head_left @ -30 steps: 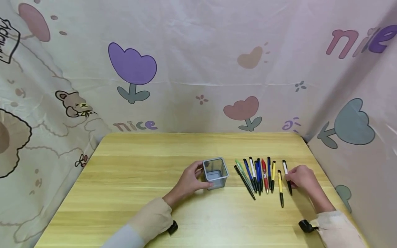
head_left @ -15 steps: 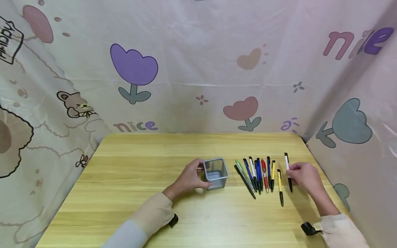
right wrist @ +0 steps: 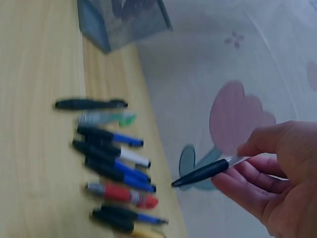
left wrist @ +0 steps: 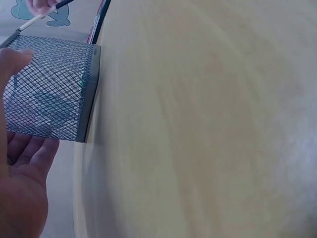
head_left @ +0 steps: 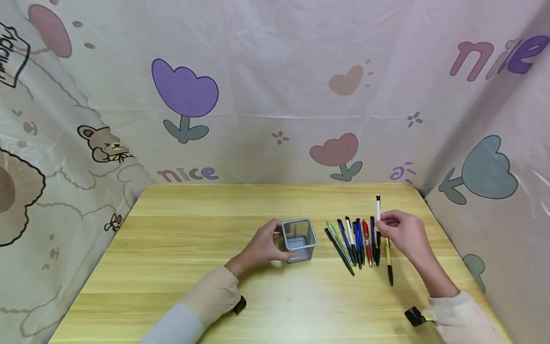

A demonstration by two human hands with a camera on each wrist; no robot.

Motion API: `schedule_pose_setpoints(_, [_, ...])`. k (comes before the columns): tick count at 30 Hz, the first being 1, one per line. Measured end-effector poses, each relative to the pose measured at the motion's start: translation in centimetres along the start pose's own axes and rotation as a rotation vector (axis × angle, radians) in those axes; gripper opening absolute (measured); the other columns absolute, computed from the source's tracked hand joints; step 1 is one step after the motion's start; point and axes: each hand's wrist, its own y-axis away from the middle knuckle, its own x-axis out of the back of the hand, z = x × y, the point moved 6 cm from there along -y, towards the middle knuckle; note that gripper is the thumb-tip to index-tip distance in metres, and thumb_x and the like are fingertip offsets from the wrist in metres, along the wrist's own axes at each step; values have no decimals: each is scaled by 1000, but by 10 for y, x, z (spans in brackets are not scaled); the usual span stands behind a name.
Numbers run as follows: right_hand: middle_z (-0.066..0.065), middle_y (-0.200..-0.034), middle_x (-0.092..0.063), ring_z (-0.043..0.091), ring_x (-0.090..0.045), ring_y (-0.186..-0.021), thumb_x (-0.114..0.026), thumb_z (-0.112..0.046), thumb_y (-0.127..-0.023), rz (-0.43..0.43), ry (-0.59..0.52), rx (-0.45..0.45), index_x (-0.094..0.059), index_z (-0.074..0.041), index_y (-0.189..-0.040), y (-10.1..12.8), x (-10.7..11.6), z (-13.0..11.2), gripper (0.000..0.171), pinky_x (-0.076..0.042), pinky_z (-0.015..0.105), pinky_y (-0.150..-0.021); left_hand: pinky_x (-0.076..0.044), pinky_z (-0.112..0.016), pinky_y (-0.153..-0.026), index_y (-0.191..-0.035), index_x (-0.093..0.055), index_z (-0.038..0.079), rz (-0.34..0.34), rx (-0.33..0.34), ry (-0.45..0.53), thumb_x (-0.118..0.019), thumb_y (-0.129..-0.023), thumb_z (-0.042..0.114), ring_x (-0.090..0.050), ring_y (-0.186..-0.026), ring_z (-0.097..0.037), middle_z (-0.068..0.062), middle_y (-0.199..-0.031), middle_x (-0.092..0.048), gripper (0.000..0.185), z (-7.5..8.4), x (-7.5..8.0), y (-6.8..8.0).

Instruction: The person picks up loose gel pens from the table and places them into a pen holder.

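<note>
My left hand [head_left: 259, 243] holds a square grey mesh pen cup [head_left: 299, 255] upright on the table, thumb on its near side and fingers at its left. No pens show inside the cup. In the left wrist view the thumb and fingers lie along the mesh wall [left wrist: 47, 89]. My right hand [head_left: 406, 231] pinches a white-and-black pen [head_left: 378, 205] between thumb and fingers, raised above the right end of a row of pens. The right wrist view has this pen's black tip half [right wrist: 203, 172] pointing away from the hand.
Several pens lie side by side right of the cup, among them a black pen [head_left: 339, 252], a green one [head_left: 330, 227] and a red one [head_left: 366, 241]. A yellow-and-black pen [head_left: 389, 267] lies apart nearer the front. A printed curtain [head_left: 258, 95] hangs behind the table [head_left: 193, 205].
My right hand has lifted the white-and-black pen off the table and carried it left, over the end of the row. The left hand and the cup stay in place.
</note>
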Motion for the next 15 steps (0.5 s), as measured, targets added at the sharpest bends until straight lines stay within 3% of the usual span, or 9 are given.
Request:
schedule_pose_setpoints(7, [17,-99,-74,-3,-65,-78,-73,-7,-93,11,-73,125,-67,3,-119,1,-13,-37,29,-58,15,-64,-55,-36,-107,-125,-52,0,-12,-4,-14,-95,-70,9,-67,-123,-32,-16,-127,-62,71,2,0,1])
schedule_pose_setpoints(10, [16,-98,-74,-2,-67,-78,-74,-7,-93,-14,-147,166,-66,1,-119,3,-20,-52,28,-58,19,-62,-55,-36,-107,-125,-51,-1,-12,-1,-24,-95,-70,9,-67,-123,-32,-16,-127,-62,71,1,0,1])
schedule_pose_setpoints(15, [17,-97,-73,0,-70,-81,-75,-10,-94,-22,-312,210,-68,0,-112,7,-29,-75,22,-61,17,-70,-55,-35,-107,-125,-51,-1,-13,3,-44,-95,-70,11,-67,-123,-31,-15,-126,-62,71,1,1,1])
